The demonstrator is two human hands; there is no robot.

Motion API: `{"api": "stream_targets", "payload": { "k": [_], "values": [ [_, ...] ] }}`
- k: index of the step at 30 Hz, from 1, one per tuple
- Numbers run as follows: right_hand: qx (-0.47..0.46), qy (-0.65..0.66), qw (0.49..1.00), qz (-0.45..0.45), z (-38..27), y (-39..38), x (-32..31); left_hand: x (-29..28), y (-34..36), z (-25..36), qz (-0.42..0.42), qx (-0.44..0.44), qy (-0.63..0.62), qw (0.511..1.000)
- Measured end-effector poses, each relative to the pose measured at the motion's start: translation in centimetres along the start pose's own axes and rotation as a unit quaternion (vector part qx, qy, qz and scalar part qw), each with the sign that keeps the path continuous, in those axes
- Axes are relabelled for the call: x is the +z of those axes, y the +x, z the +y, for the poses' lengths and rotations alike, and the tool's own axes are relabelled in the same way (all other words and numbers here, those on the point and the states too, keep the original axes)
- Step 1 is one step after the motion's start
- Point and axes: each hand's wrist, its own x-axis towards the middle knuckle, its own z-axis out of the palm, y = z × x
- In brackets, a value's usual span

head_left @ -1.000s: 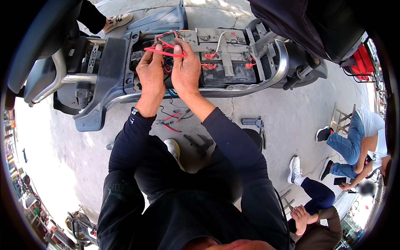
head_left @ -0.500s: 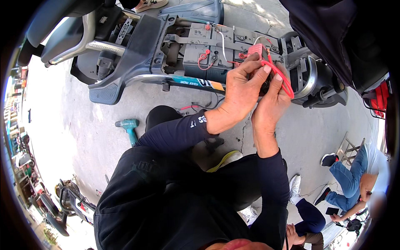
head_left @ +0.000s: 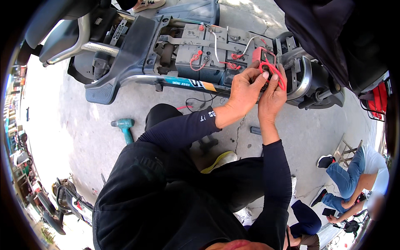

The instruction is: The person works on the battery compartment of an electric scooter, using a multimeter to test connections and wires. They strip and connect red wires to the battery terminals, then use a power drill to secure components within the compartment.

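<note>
My left hand and my right hand are raised together at the right end of an opened scooter deck, closed around a red multimeter and its looped red lead. My left thumb is over the meter's lower part, which my fingers partly hide. Grey batteries sit in the deck left of my hands, with red terminal caps and white and red wires. A long grey strap lies across their tops.
A teal drill and dark cables lie on the pavement. Two seated people are at lower right. Another scooter stands at lower left; a shoe shows at top, and dark fabric hangs at upper right.
Since a second ago both hands moved with the meter and lead from the deck's middle to its right end, and the view shifted. In the last half second they shifted slightly.
</note>
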Motion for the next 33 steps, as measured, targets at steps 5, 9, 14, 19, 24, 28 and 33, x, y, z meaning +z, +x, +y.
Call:
{"api": "stream_targets", "payload": {
  "k": [5, 9, 14, 19, 24, 28, 33],
  "values": [
    [-0.021, -0.034, 0.999, -0.022, -1.1, -0.8, -0.4, -2.0, -0.9, 1.6, -0.011, -0.046, 0.044, 0.998],
    [-0.101, -0.061, 0.993, -0.019, -1.8, 0.1, -1.4, -3.2, -1.1, 4.4, -0.015, 0.186, 0.229, 0.955],
    [-0.162, -0.093, 0.982, -0.026, -5.0, 0.7, -0.1, -8.5, 1.8, 14.0, -0.116, 0.152, 0.427, 0.884],
    [-0.202, -0.094, 0.971, -0.085, -5.2, 0.7, 3.7, -16.3, 4.2, 15.0, -0.057, 0.113, 0.467, 0.875],
    [-0.159, -0.074, 0.979, -0.1, -5.7, 0.4, 5.6, -18.3, 5.3, 13.5, -0.05, 0.088, 0.504, 0.858],
    [-0.161, -0.107, 0.978, -0.075, -5.7, 0.4, 6.1, -18.7, 5.5, 12.9, -0.06, 0.091, 0.531, 0.84],
    [-0.165, -0.113, 0.977, -0.077, -5.5, 0.2, 6.2, -18.9, 5.8, 12.9, -0.053, 0.091, 0.548, 0.83]
  ]
}}
